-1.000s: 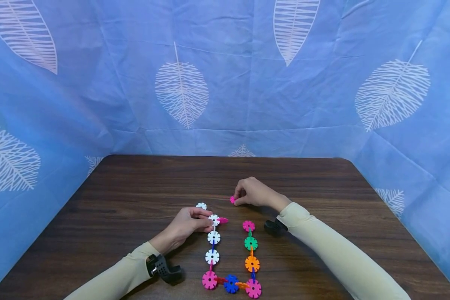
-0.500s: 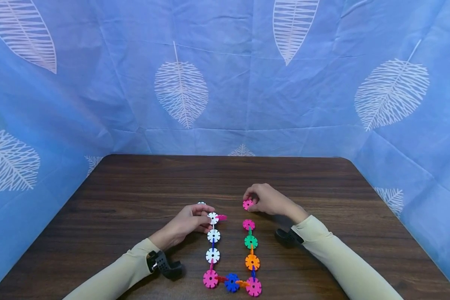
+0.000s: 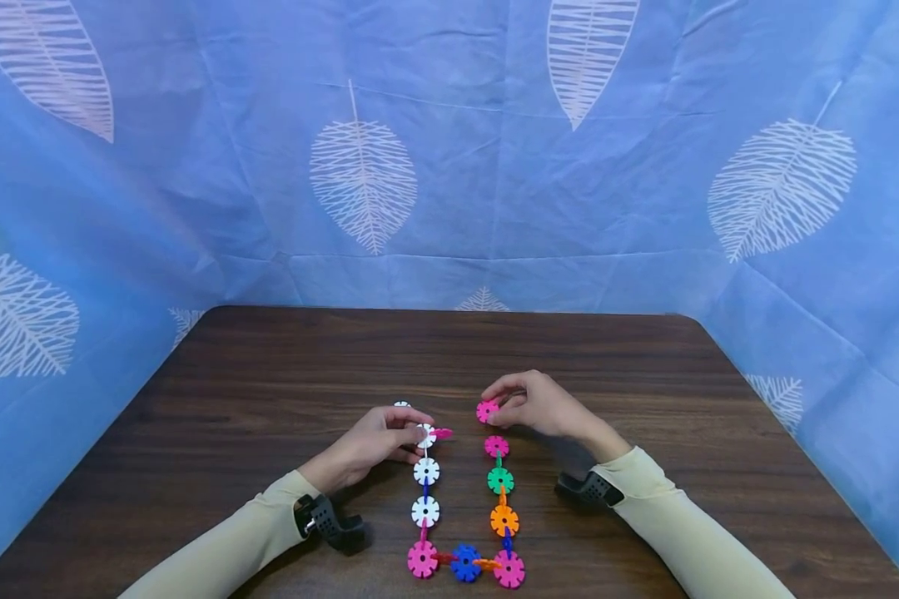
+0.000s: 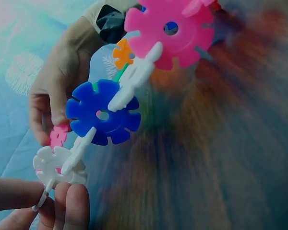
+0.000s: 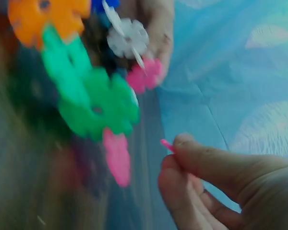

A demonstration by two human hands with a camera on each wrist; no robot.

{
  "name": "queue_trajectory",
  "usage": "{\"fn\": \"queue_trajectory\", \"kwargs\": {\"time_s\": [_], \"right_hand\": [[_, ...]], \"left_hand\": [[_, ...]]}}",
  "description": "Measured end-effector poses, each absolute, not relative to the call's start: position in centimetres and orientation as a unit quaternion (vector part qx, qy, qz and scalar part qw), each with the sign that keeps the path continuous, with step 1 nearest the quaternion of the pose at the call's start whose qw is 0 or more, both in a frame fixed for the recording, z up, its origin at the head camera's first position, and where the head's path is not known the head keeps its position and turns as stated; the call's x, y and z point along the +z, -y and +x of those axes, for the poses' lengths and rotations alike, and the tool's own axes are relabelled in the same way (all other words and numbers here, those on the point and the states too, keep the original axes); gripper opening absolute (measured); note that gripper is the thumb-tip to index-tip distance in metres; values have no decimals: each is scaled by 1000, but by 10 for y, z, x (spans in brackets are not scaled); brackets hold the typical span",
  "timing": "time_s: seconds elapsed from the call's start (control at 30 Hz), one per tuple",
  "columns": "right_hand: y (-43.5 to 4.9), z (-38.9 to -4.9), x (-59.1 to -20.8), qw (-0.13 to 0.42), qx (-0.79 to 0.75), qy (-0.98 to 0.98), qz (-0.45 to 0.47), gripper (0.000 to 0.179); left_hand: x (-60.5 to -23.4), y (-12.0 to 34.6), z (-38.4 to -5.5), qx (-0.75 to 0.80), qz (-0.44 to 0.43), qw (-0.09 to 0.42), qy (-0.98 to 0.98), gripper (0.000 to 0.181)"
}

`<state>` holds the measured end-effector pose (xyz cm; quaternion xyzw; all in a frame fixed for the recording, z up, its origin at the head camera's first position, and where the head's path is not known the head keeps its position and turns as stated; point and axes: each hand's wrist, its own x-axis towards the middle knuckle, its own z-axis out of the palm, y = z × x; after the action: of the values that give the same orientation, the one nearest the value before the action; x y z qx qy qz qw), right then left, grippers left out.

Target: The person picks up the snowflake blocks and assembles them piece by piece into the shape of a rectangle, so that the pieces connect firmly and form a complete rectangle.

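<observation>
A U-shaped chain of slotted snowflake discs lies on the table, with a blue disc [image 3: 466,563] at its near side. My left hand [image 3: 370,445] pinches the white disc [image 3: 426,435] at the far end of the left side. A pink disc [image 3: 441,433] sticks out edge-on from that white one, towards the right. Between thumb and fingertips, my right hand [image 3: 543,406] holds a separate loose pink disc [image 3: 487,412]. It is just beyond the pink disc [image 3: 497,447] that ends the chain's right side, apart from it. In the right wrist view the held pink disc [image 5: 167,145] appears nearly edge-on.
Beyond my left hand, another white disc [image 3: 402,404] shows, partly hidden by the fingers. The dark wooden table [image 3: 330,358] extends around the chain. A blue leaf-patterned cloth [image 3: 449,183] hangs behind it. Each wrist wears a black camera mount [image 3: 330,524].
My right hand has moved right and a little nearer with the loose pink disc, then slightly back left. My left hand has stayed on the white disc with hardly any shift.
</observation>
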<state>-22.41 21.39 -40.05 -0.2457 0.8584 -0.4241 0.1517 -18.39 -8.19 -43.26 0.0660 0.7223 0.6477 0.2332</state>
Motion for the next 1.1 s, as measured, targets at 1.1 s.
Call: {"fn": "queue_trajectory", "kwargs": {"time_s": [1.1], "right_hand": [[-183,-200,-410,173,-491,-824,-225,21]], "left_hand": [[-431,81,-181,656,77,227,-715,34]]}}
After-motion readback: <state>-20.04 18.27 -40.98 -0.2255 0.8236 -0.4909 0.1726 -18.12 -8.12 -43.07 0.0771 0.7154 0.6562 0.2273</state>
